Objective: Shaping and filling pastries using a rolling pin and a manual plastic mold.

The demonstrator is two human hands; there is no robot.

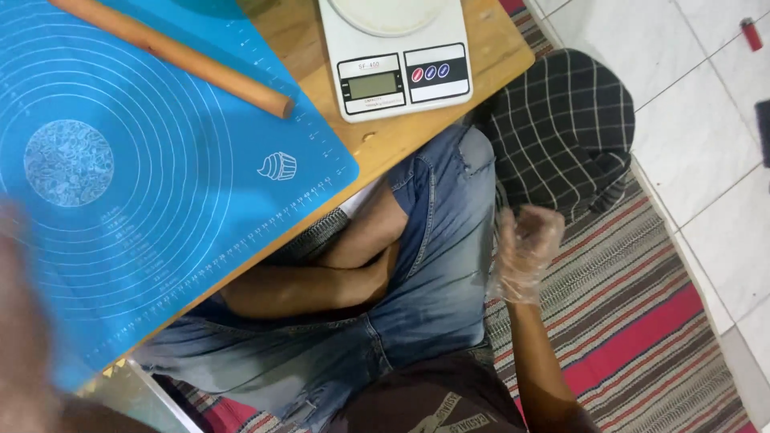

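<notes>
My right hand [525, 252] wears a thin clear plastic glove and hovers over my lap beside my jeans-clad knee, fingers loosely curled with nothing in them. My left hand [20, 321] is a large blur at the left edge, over the near part of a blue silicone baking mat [160, 184]; its fingers cannot be made out. A wooden rolling pin [184, 58] lies across the far side of the mat. On the low wooden table [497, 48], a white digital kitchen scale [401, 64] carries a pale round dish [389, 12].
I sit cross-legged, knees under the table's edge. A dark checked cushion [569, 120] lies right of the table on a striped red and grey rug [642, 321]. White floor tiles [690, 96] hold a small red lighter [751, 34]. A metal corner [140, 393] shows bottom left.
</notes>
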